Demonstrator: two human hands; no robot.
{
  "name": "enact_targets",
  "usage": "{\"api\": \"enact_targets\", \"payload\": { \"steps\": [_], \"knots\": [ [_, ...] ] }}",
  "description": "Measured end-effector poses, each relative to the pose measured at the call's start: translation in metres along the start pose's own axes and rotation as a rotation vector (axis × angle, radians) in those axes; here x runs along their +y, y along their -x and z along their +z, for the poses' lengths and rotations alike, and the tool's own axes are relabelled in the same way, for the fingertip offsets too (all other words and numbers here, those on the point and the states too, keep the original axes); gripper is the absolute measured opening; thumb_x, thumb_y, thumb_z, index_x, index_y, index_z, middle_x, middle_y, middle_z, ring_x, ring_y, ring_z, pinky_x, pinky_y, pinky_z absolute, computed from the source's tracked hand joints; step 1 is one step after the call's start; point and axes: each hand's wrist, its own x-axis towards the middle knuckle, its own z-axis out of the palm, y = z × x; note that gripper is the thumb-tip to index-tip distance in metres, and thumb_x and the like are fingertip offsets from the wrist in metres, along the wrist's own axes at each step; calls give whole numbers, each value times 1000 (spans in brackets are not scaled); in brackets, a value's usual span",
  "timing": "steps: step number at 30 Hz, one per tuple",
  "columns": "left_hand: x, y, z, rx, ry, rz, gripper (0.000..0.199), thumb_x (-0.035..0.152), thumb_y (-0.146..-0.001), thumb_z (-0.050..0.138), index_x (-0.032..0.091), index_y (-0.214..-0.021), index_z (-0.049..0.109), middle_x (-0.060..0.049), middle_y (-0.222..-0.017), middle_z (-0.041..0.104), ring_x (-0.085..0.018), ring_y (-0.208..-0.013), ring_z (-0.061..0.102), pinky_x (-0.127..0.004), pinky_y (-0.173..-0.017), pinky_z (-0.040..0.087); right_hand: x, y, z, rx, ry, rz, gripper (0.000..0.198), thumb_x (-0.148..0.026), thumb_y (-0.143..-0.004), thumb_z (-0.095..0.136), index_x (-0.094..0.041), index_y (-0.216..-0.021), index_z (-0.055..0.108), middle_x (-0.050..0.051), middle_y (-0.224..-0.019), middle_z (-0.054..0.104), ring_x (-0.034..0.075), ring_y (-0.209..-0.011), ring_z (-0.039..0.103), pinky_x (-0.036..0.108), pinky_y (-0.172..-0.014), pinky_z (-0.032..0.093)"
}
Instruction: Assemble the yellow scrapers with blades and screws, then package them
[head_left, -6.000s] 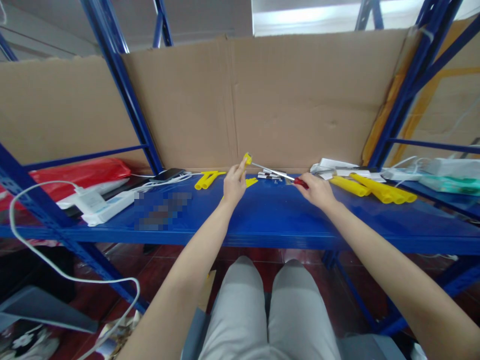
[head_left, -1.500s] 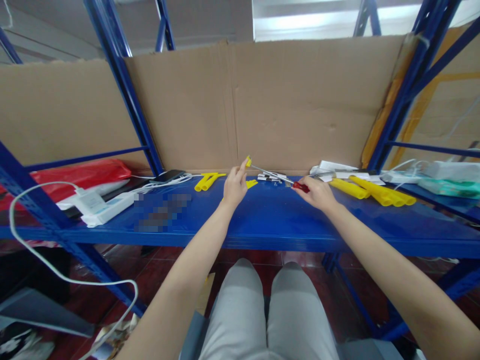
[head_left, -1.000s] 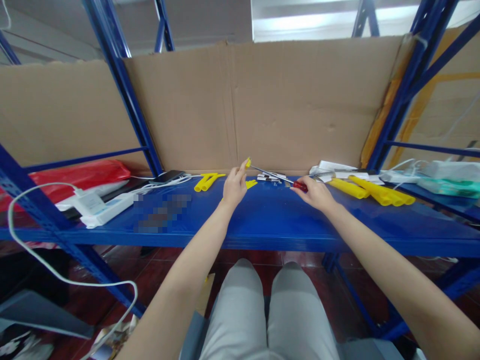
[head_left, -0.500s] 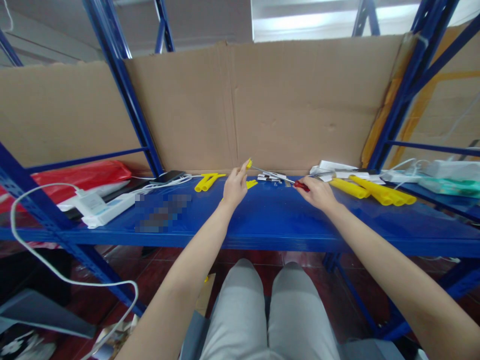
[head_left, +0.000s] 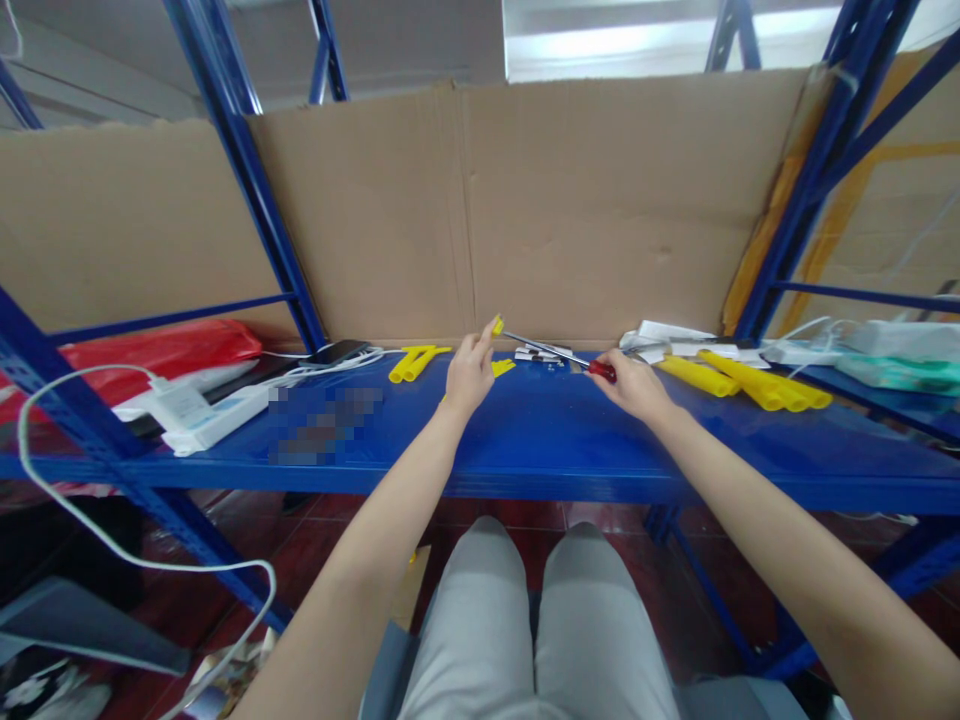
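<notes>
My left hand (head_left: 470, 378) is closed around a yellow plastic piece (head_left: 498, 326), whose top end pokes out above the fingers; the rest is mostly hidden by the hand. My right hand (head_left: 637, 385) grips a screwdriver by its red handle (head_left: 602, 371). The metal shaft slants up to the left, and its tip meets the top end of the yellow piece, though the exact contact is too small to make out. Behind the shaft, small white and metal parts (head_left: 536, 355) lie on the blue shelf (head_left: 555, 430).
Yellow tube-shaped parts (head_left: 412, 364) lie left of my hands, and several larger ones (head_left: 765, 385) lie to the right beside white papers (head_left: 660, 338). A white power strip (head_left: 217, 420) with cables sits at left. Cardboard (head_left: 585, 210) closes off the back between blue uprights.
The red screwdriver handle has shifted slightly within my right fingers. My left hand and the yellow piece stay in place.
</notes>
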Motion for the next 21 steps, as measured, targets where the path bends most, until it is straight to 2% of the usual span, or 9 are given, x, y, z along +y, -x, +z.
{"api": "enact_targets", "payload": {
  "steps": [4,7,21],
  "knots": [
    [0,0,0,-11,1,0,46,18,-93,39,19,-138,45,-8,-96,60,-16,-89,58,-25,-82,47,2,1,-1,14,5,-6,19,-37,-88,45,-20,-89,55,10,-82,68,23,-70,64,29,-59,43],
    [-1,0,0,-11,-1,-1,45,18,-93,39,18,-137,46,-8,-96,61,-16,-88,58,-25,-81,47,0,0,-2,33,28,-48,25,-41,-90,43,-21,-85,56,10,-81,68,23,-73,65,29,-60,43],
    [0,-1,-1,-36,26,-10,45,18,-94,39,18,-138,44,-8,-97,61,-17,-89,57,-26,-83,47,-3,0,-1,-6,108,-49,38,-45,-92,39,-16,-94,63,12,-82,71,24,-74,66,29,-59,41]
  ]
}}
